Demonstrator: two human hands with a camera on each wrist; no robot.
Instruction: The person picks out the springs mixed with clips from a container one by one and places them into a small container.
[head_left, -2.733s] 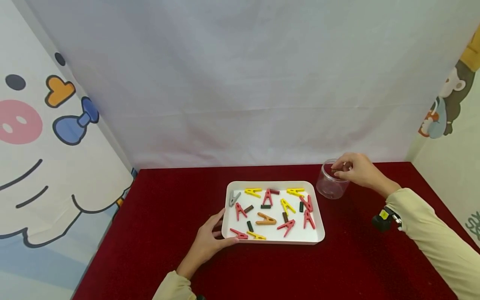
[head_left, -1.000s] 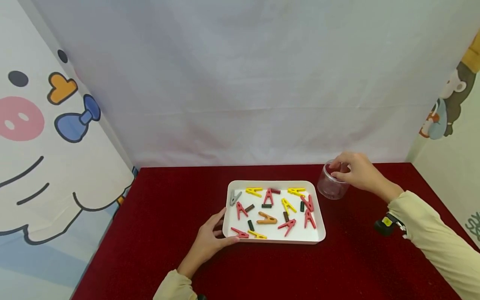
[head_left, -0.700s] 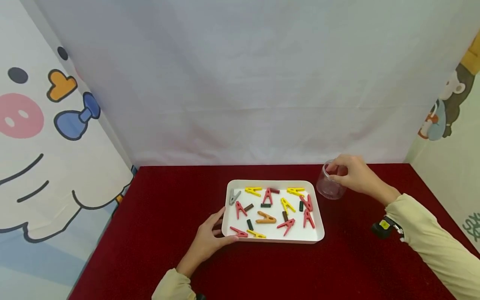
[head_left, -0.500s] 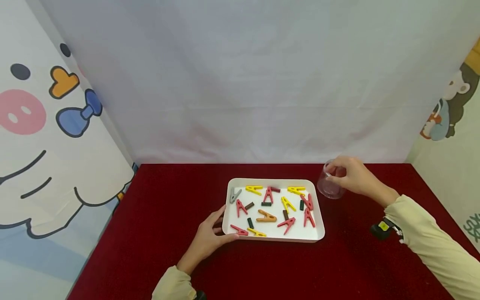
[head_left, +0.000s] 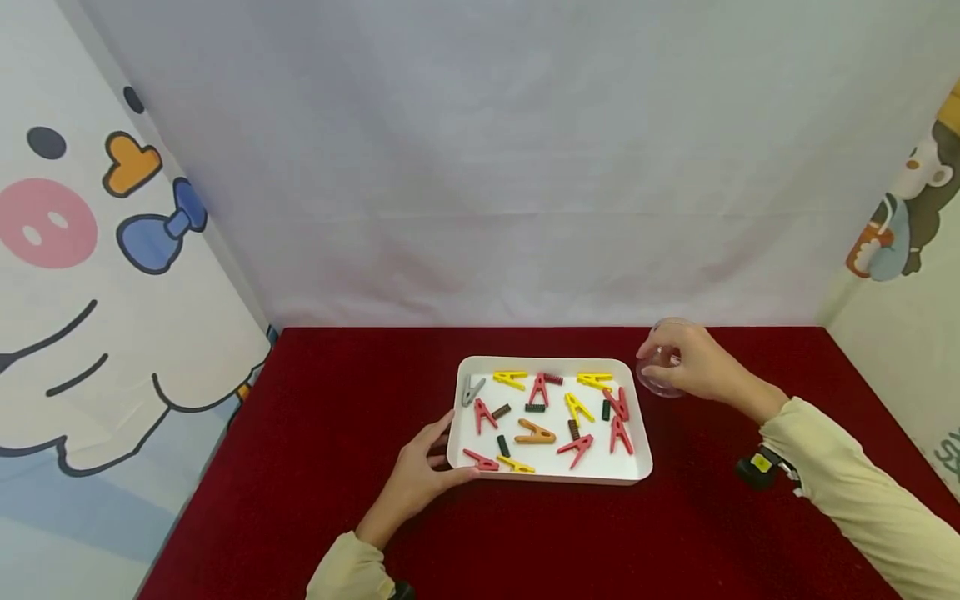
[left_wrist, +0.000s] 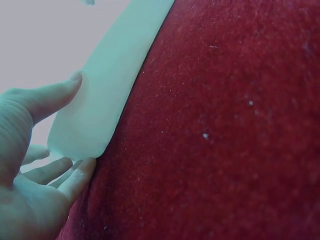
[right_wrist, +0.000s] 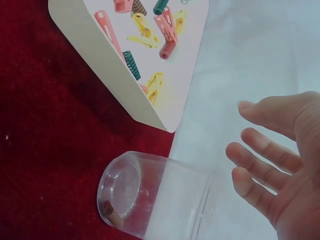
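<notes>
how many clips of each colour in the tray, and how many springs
red clips: 6
yellow clips: 4
orange clip: 1
grey clip: 1
springs: 6
total in the white tray: 18

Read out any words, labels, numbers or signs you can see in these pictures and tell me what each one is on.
No text can be read.
Right wall panel: dark marks at the picture's edge, cut off and unreadable.
Tray, clear jar and red cloth: no print or label visible.
Left wall panel: only cartoon drawings, no lettering.
</notes>
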